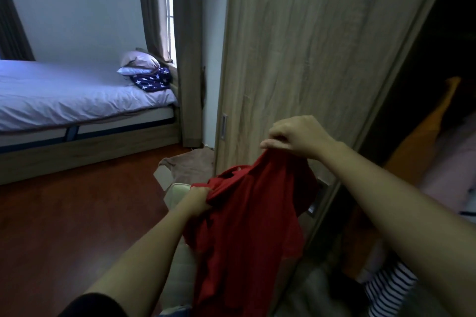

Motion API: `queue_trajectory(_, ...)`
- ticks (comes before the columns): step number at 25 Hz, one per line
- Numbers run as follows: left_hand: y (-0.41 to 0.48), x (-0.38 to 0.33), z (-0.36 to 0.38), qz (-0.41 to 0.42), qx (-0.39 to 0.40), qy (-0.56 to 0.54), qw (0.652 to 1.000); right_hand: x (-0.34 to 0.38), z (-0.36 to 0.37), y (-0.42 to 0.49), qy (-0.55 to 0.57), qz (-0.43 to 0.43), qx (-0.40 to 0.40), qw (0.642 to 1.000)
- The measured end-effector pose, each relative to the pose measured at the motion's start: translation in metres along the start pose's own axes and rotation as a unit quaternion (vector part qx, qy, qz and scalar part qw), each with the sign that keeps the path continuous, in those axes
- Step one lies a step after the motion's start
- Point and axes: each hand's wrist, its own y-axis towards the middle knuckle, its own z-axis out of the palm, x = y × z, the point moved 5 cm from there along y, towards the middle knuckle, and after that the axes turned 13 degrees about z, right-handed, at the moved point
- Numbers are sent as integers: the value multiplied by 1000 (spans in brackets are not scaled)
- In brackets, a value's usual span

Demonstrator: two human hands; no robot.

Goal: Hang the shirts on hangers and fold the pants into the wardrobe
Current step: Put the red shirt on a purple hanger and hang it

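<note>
A red shirt (247,229) hangs in front of me, bunched and drooping down past the bottom of the view. My left hand (197,199) grips its fabric at the left, low down. My right hand (296,136) pinches the top of the shirt higher up, just in front of the wooden sliding wardrobe door (309,46). The wardrobe's dark inside (438,72) is open at the right, with orange (422,136), pink and striped clothes (386,288) in it. No hanger is visible.
A bed (64,95) with pillows stands at the left along the wall. A brown cloth (190,165) lies on the red-brown floor by the wardrobe's corner. A cream padded seat (177,260) sits below the shirt.
</note>
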Motion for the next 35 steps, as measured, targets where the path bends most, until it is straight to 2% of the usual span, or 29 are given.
queue_trajectory(2, 0, -2, -13, -14, 11, -56, 998, -25, -9, -13, -8, 53, -37, 998)
queue_trajectory(4, -10, -5, -25, -43, -4, -207, 977, -48, -10, -29, -42, 103, -25, 993)
queue_trajectory(5, -12, -4, -34, -48, -62, -283, 956, -56, -7, -37, -75, 115, 5, 990)
queue_trajectory(6, -12, 1, -46, -42, -152, -317, 935, -61, -3, -45, -113, 113, 41, 986)
queue_trajectory(8, -12, 6, -75, -52, -330, -265, 905, -61, 2, -56, -174, 81, 93, 977)
queue_trajectory(9, -8, 5, -86, -48, -376, -236, 895, -59, 0, -57, -194, 64, 100, 974)
queue_trajectory(12, 5, -15, -113, 11, -414, -224, 882, -56, -11, -58, -244, 57, 114, 961)
queue_trajectory(13, 5, -23, -123, 36, -430, -248, 867, -65, -15, -61, -252, 100, 125, 954)
queue_trajectory(14, 1, -32, -132, 65, -442, -288, 847, -79, -19, -68, -255, 181, 146, 938)
queue_trajectory(16, -12, -52, -145, 144, -447, -369, 802, -106, -21, -93, -243, 363, 188, 880)
queue_trajectory(18, -25, -72, -150, 200, -417, -436, 772, -117, -15, -121, -239, 443, 211, 838)
queue_trajectory(20, -36, -83, -146, 222, -374, -453, 778, -121, -20, -140, -180, 502, 178, 827)
queue_trajectory(22, -46, -88, -140, 215, -342, -417, 814, -126, -38, -148, -76, 548, 86, 829)
queue_trajectory(25, -49, -104, -134, 198, -344, -317, 861, -110, -78, -136, -27, 533, -19, 846)
queue_trajectory(27, -44, -144, -122, 221, -326, -257, 883, -82, -100, -120, -42, 500, -40, 864)
queue_trajectory(30, -40, -221, -71, 291, -223, -218, 905, -46, -126, -101, -67, 470, -46, 879)
queue_trajectory(31, -40, -239, -48, 301, -209, -200, 909, -38, -132, -99, -72, 465, -43, 882)
queue_trajectory(35, -36, -243, 3, 269, -261, -119, 919, -46, -152, -123, -100, 483, -42, 869)
